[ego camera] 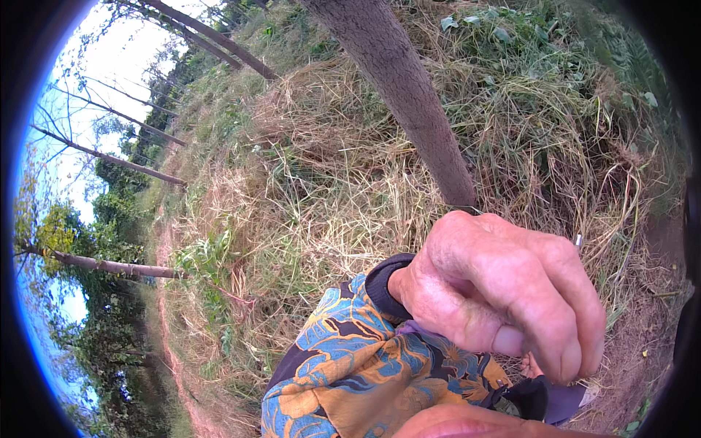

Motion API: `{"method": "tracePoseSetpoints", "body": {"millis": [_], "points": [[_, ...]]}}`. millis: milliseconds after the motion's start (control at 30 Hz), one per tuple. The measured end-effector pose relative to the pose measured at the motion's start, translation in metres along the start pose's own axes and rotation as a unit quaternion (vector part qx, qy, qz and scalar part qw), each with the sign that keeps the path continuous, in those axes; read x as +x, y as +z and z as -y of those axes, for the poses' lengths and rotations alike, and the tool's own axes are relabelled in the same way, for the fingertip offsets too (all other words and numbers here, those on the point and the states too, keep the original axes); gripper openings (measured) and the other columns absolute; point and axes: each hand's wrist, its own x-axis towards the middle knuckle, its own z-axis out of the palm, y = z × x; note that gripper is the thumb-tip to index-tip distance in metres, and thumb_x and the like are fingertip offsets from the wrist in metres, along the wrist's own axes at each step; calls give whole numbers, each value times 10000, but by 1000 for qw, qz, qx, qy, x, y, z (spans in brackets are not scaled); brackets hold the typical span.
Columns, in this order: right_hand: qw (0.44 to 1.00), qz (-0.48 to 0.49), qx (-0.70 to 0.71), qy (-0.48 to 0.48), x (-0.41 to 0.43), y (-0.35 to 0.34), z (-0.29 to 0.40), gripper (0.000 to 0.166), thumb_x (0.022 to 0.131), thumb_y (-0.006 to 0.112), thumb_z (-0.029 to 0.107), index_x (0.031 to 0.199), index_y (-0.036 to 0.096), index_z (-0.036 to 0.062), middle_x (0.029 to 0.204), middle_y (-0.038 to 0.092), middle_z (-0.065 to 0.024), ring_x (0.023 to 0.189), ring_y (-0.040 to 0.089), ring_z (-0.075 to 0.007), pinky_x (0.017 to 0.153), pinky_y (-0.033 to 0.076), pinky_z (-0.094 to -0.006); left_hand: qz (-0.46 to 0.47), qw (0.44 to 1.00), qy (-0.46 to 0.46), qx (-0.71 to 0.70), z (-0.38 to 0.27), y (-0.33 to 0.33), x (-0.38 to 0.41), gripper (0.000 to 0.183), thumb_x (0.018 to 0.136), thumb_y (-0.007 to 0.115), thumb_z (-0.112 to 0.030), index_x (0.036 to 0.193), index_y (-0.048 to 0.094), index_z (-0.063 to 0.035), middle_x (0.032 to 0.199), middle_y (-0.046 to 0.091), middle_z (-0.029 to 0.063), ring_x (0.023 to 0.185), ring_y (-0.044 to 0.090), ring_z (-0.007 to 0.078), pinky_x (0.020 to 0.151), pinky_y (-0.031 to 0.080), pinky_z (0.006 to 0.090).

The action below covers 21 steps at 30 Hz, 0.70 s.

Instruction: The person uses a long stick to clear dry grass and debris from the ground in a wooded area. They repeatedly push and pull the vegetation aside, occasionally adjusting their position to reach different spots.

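My left hand point(498, 290) is very close to the camera, at the right of centre. Its fingers curl down and the thumb lies near the index finger. A small white stick-like thing point(579, 240) shows just past the knuckles; whether the hand holds it, I cannot tell. Around the wrist is a dark knitted cuff point(378, 284), below a sleeve point(339, 372) patterned in blue, ochre and black. Small fingertips point(530, 366) appear farther off, beneath the hand, beside black fabric point(528, 397). Whose they are is unclear. Blurred skin point(482, 424) fills part of the bottom edge.
A thick tree trunk point(405, 93) rises from the ground just beyond my hand. Cut dry grass point(328, 202) and green weeds point(515, 33) cover the slope. Thin trunks point(120, 268) stand at the left, and bare soil point(630, 356) lies at the lower right. The view is tilted sideways.
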Motion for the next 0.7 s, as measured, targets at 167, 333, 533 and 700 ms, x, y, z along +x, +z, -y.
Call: {"method": "tracePoseSetpoints", "body": {"millis": [167,333,533,700], "points": [[960,-110,-159,-202,141,-54,-12,88,720,550,4,763,490,52,578,479,-20,500,493,-135,450,395,-306,150,975,77,-141,39,45,48,101,862,587,-33,892,653,38,858,639,166,771,607,229,675,498,316],[1000,-4,8,21,-9,53,-7,114,724,541,-4,791,475,61,575,471,-26,449,469,-129,394,372,-296,98,981,83,-148,50,35,21,126,877,588,-72,836,656,25,800,631,183,687,590,240,600,492,313],[998,-11,57,25,-89,10,0,143,742,519,-16,825,454,80,556,445,-20,376,430,-120,315,346,-282,96,980,52,-166,84,5,24,199,887,567,-81,776,648,62,762,626,183,648,595,213,581,491,294],[998,-33,-47,-14,-75,-5,-33,151,731,534,-14,848,481,64,571,480,-37,386,477,-138,322,372,-310,-226,893,-384,-60,139,-46,-60,155,861,500,35,988,589,44,822,615,92,714,588,137,675,502,281]]}}
